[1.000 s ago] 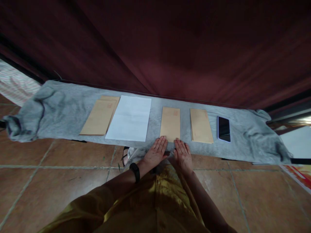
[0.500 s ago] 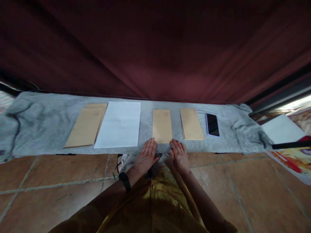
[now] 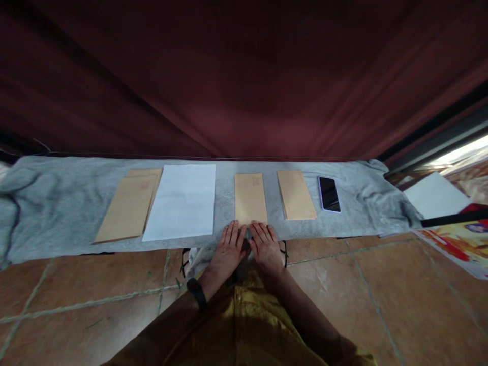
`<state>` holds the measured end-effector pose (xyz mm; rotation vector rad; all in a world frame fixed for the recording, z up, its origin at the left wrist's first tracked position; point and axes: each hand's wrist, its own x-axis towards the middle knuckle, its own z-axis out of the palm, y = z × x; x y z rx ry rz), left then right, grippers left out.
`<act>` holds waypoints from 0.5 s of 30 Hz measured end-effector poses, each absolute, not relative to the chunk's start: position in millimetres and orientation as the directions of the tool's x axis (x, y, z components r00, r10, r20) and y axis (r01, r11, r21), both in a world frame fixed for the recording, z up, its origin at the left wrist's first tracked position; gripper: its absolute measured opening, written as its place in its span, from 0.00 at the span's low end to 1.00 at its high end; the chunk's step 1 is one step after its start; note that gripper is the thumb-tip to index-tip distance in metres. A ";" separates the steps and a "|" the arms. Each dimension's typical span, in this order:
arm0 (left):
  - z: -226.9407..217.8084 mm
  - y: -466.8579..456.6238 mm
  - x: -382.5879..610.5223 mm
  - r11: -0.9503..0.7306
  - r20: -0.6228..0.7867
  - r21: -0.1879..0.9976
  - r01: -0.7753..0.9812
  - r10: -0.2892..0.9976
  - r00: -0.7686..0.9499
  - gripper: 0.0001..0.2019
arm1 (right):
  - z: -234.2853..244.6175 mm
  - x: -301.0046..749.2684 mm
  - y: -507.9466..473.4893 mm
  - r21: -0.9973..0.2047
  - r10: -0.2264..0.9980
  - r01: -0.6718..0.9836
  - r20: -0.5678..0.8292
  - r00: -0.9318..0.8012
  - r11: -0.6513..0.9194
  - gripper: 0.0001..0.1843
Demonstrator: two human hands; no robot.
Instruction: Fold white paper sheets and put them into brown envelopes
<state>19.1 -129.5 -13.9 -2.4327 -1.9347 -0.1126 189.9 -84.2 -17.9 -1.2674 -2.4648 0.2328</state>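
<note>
A tan paper envelope (image 3: 249, 197) with small red print lies flat in front of me, its long side pointing away. My left hand (image 3: 229, 249) rests at its near left corner, fingers stretched out flat. Close beside it, my right hand (image 3: 265, 246) lies with straight fingers over the near right part of the same edge. Both sets of fingertips cover the envelope's near end, and neither hand grips anything. To the left is a sheet of white paper (image 3: 183, 201), partly over a stack of tan envelopes (image 3: 127, 206). More envelopes (image 3: 296, 194) lie to the right.
A phone (image 3: 329, 194) with a dark screen lies right of the envelopes. Grey cloth (image 3: 76, 203) covers the narrow table, and a dark red curtain (image 3: 244, 101) hangs behind it. At the far right are a white sheet (image 3: 436, 195) and a colourful printed package (image 3: 461, 244).
My right hand has moved left along the envelope's near edge, closer to my left hand. My view has shifted slightly; the envelopes, paper and phone stay in place on the cloth.
</note>
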 end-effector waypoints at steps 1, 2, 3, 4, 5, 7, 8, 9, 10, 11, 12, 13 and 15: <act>-14.3 -129.0 20.4 -0.221 0.078 0.021 0.975 0.973 0.219 0.36 | -18.6 192.7 -83.2 -0.299 0.816 0.760 0.240 -0.526 0.577 0.26; -14.7 -128.6 21.4 -0.218 0.080 0.022 0.976 0.973 0.216 0.36 | -19.5 195.3 -82.3 -0.294 0.820 0.766 0.243 -0.519 0.572 0.26; -14.9 -128.2 22.1 -0.217 0.081 0.021 0.976 0.973 0.214 0.35 | -20.6 197.6 -81.5 -0.289 0.822 0.770 0.246 -0.514 0.569 0.26; -15.0 -128.0 22.6 -0.217 0.082 0.021 0.976 0.973 0.214 0.36 | -21.8 199.5 -80.9 -0.285 0.822 0.773 0.251 -0.511 0.567 0.26; -14.8 -127.8 23.0 -0.216 0.082 0.022 0.976 0.973 0.214 0.35 | -23.0 200.9 -80.4 -0.282 0.822 0.774 0.256 -0.509 0.567 0.26; -13.3 -127.5 23.5 -0.211 0.084 0.030 0.977 0.975 0.208 0.35 | -25.0 202.6 -80.0 -0.280 0.821 0.774 0.264 -0.506 0.568 0.26; -12.1 -127.3 23.9 -0.205 0.086 0.037 0.978 0.976 0.201 0.35 | -25.6 202.9 -80.0 -0.280 0.821 0.774 0.267 -0.504 0.567 0.26; -10.5 -127.2 24.6 -0.200 0.088 0.045 0.979 0.977 0.195 0.35 | -25.9 203.0 -80.2 -0.282 0.821 0.774 0.269 -0.503 0.567 0.26; -8.8 -126.9 25.5 -0.193 0.090 0.053 0.980 0.978 0.188 0.35 | -25.9 202.8 -80.4 -0.283 0.822 0.774 0.270 -0.502 0.566 0.27; -6.9 -126.6 26.8 -0.185 0.091 0.060 0.981 0.980 0.179 0.35 | -25.7 202.6 -80.7 -0.285 0.822 0.774 0.271 -0.500 0.565 0.27; -5.0 -126.3 28.4 -0.175 0.092 0.066 0.982 0.981 0.169 0.35 | -25.2 202.3 -80.9 -0.286 0.823 0.775 0.271 -0.499 0.564 0.27; -3.3 -126.0 30.3 -0.164 0.095 0.071 0.984 0.983 0.157 0.35 | -24.7 201.9 -81.2 -0.288 0.825 0.776 0.272 -0.496 0.562 0.27; -1.0 -125.2 34.8 -0.150 0.101 0.080 0.985 0.985 0.142 0.35 | -23.6 201.1 -81.7 -0.292 0.827 0.777 0.269 -0.493 0.558 0.26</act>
